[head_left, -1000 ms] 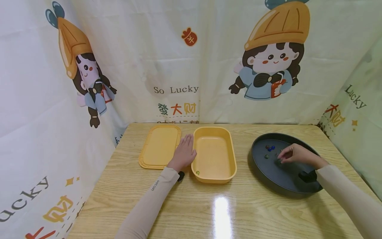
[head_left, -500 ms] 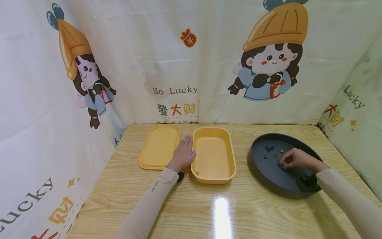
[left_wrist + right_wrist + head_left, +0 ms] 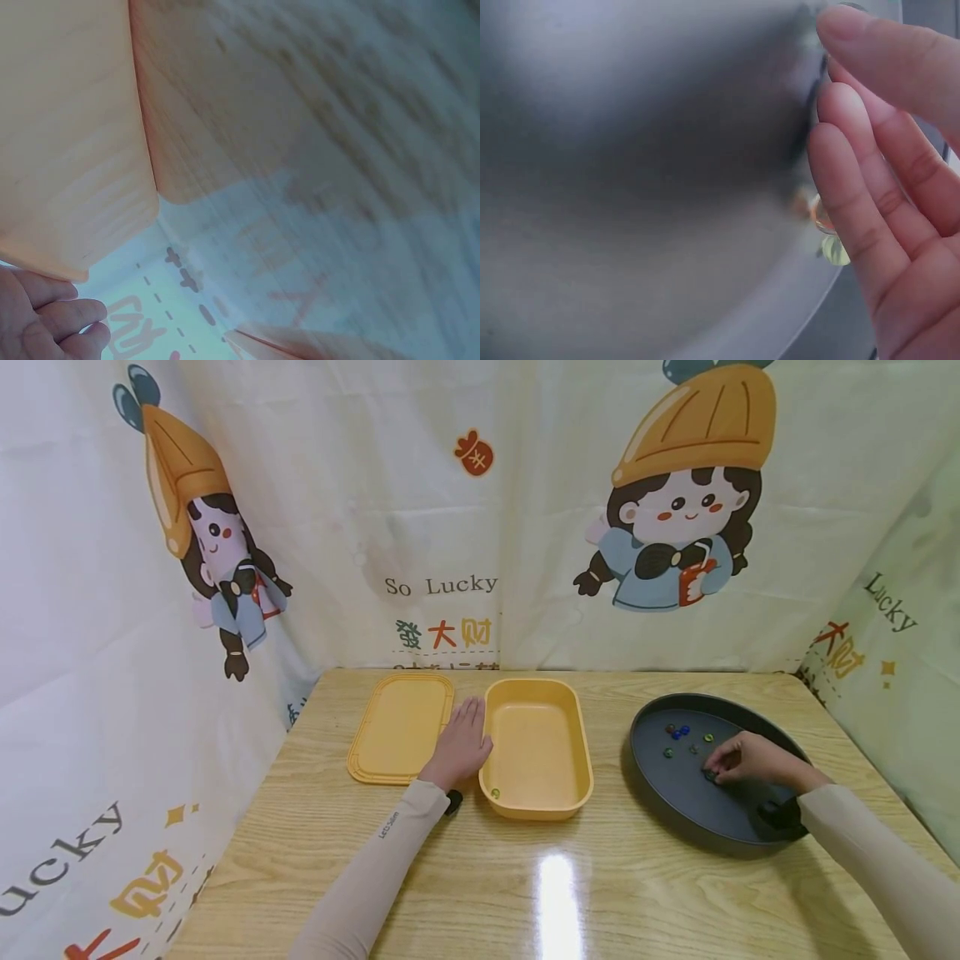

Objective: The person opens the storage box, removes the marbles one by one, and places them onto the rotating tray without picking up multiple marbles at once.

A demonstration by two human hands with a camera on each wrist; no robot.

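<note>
In the head view my right hand [image 3: 746, 758] reaches into a dark round pan [image 3: 690, 818]. Its thumb and fingertips pinch a dark greenish glass marble [image 3: 709, 774] low at the pan floor. The right wrist view shows only a sliver of that marble behind the thumb [image 3: 885, 52]. Blue marbles [image 3: 681, 732], a reddish-brown marble [image 3: 671, 728], a green marble [image 3: 668, 752] and a yellow-green marble [image 3: 708, 738] lie in the pan. My left hand [image 3: 459, 745] has its fingers straight and touches the left side of a yellow rectangular container [image 3: 587, 743].
One yellow-green marble [image 3: 495, 793] lies inside the container, in its near left corner. A flat yellow lid [image 3: 405, 727] is on the wooden table [image 3: 465, 893], left of the container. Printed cloth [image 3: 540, 527] hangs behind the table. The pan has a black handle [image 3: 780, 812].
My right hand has shifted slightly right and nearer within the pan, uncovering the yellow-green marble. During the last half second it hardly moves. My left hand stays at the container.
</note>
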